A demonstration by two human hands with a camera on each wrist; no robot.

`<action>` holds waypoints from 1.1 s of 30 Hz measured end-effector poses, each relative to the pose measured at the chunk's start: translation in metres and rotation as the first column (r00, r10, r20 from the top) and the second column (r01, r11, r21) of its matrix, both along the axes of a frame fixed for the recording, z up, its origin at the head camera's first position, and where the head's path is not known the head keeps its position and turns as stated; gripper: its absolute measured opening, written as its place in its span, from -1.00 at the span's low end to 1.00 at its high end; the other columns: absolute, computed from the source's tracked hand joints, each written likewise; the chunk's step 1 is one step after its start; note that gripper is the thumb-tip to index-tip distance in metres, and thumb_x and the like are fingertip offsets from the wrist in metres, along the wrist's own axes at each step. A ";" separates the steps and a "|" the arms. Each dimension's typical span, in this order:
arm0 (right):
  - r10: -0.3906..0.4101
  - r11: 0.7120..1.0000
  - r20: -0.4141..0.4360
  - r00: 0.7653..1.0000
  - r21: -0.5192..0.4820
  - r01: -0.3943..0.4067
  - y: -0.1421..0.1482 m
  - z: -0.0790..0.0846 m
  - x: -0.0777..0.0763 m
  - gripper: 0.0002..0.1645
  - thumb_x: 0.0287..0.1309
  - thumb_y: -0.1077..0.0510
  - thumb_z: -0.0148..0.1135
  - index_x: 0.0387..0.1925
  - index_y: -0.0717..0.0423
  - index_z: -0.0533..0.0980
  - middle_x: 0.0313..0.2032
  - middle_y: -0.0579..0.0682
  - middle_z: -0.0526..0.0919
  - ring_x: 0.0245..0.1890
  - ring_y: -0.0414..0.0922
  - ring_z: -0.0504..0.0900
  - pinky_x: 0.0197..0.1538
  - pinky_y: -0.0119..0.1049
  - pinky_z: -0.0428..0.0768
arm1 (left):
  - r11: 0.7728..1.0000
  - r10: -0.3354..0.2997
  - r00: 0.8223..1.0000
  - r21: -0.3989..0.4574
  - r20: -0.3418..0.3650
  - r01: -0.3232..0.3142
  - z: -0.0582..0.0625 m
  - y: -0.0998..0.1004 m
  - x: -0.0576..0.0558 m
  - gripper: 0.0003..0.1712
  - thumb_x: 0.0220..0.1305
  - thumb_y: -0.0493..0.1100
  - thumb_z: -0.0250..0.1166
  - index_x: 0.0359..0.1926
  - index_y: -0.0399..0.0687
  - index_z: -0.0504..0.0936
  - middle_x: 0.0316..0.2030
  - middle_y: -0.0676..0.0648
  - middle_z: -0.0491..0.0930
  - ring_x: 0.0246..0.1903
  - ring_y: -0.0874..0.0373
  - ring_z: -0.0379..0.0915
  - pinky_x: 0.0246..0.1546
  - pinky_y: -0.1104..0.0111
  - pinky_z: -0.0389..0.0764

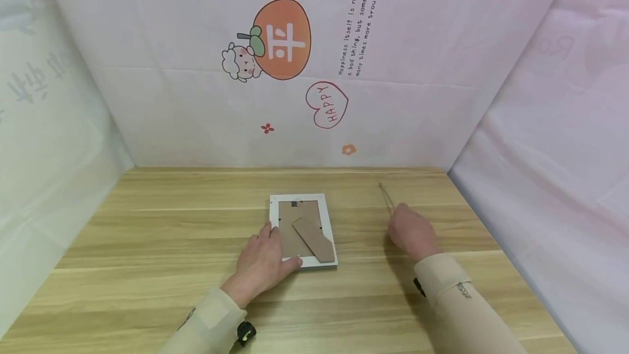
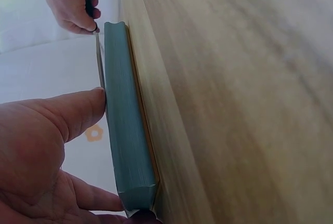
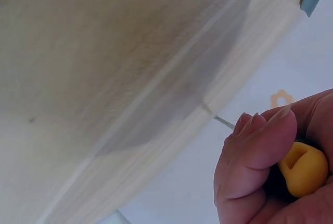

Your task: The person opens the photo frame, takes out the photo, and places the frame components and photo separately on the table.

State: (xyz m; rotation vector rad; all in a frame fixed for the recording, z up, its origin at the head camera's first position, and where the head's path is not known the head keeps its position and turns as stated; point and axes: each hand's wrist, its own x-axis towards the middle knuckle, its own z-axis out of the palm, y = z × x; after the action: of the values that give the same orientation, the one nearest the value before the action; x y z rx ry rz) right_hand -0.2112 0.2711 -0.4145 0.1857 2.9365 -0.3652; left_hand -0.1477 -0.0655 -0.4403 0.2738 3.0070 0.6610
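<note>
A white picture frame point(image 1: 297, 198) lies back side up on the wooden table, with a brown backing board point(image 1: 290, 234) and a brown stand flap point(image 1: 314, 239) set aslant on it. My left hand point(image 1: 260, 255) rests at its near left corner, thumb on the near border and fingers along the left side. The left wrist view shows the frame's blue-green side edge point(image 2: 127, 104), the thumb touching its upper edge. Off to the right, my right hand point(image 1: 413, 231) grips a screwdriver with a yellow and black handle point(image 3: 304, 167). Its thin metal shaft points away, toward the back wall.
The wooden table point(image 1: 172, 223) meets a white printed cloth wall point(image 1: 196, 119) at the back. More white cloth hangs at the left point(image 1: 54, 124) and right point(image 1: 555, 152) sides. Dark wrist straps show at both cuffs.
</note>
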 end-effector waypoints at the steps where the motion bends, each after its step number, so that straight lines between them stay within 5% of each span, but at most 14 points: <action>1: 0.011 1.000 -0.011 1.000 -0.001 -0.011 -0.001 0.001 0.000 -0.68 0.52 0.19 -0.30 -0.10 0.36 0.33 -0.46 0.20 0.54 -0.49 0.06 0.52 -0.45 -0.06 0.57 | 1.000 0.000 1.000 -0.002 -0.001 0.000 0.000 0.000 0.000 0.13 0.21 0.31 0.44 0.44 -0.50 0.31 0.52 -0.47 0.18 0.37 -0.39 0.33 0.39 -0.10 0.41; 10: 0.080 0.997 -0.131 0.988 0.005 -0.080 -0.018 0.013 0.005 -0.57 0.56 0.07 -0.21 0.06 0.36 0.41 -0.35 0.25 0.64 -0.46 0.05 0.54 -0.35 0.04 0.59 | 1.000 0.004 1.000 -0.017 0.003 -0.004 0.001 0.001 0.000 0.14 0.23 0.32 0.41 0.47 -0.48 0.28 0.53 -0.46 0.16 0.38 -0.39 0.32 0.39 -0.09 0.42; 20: 0.161 0.987 -0.204 0.966 0.003 -0.164 -0.040 0.026 0.015 -0.59 0.59 0.02 -0.07 0.12 0.27 0.46 -0.51 0.01 0.56 -0.58 -0.08 0.46 -0.52 -0.23 0.44 | 1.000 0.011 1.000 -0.011 -0.004 -0.011 -0.002 0.002 -0.002 0.15 0.21 0.33 0.42 0.47 -0.47 0.29 0.54 -0.44 0.14 0.35 -0.39 0.35 0.39 -0.09 0.41; 33: 0.254 0.966 -0.287 0.924 0.034 -0.255 -0.056 0.025 0.025 -0.62 0.55 -0.03 0.05 0.03 0.17 0.57 -0.56 -0.04 0.56 -0.61 -0.13 0.47 -0.56 -0.25 0.42 | 1.000 0.013 1.000 -0.015 -0.001 -0.013 -0.001 0.003 -0.003 0.13 0.20 0.32 0.43 0.47 -0.43 0.31 0.54 -0.42 0.17 0.31 -0.37 0.38 0.29 -0.10 0.50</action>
State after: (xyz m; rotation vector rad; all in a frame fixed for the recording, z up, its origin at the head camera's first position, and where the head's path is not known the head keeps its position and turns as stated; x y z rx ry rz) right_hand -0.1861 0.2148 -0.3895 -0.2739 3.1897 -0.3867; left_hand -0.1507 -0.0630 -0.4416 0.2533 3.0160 0.6390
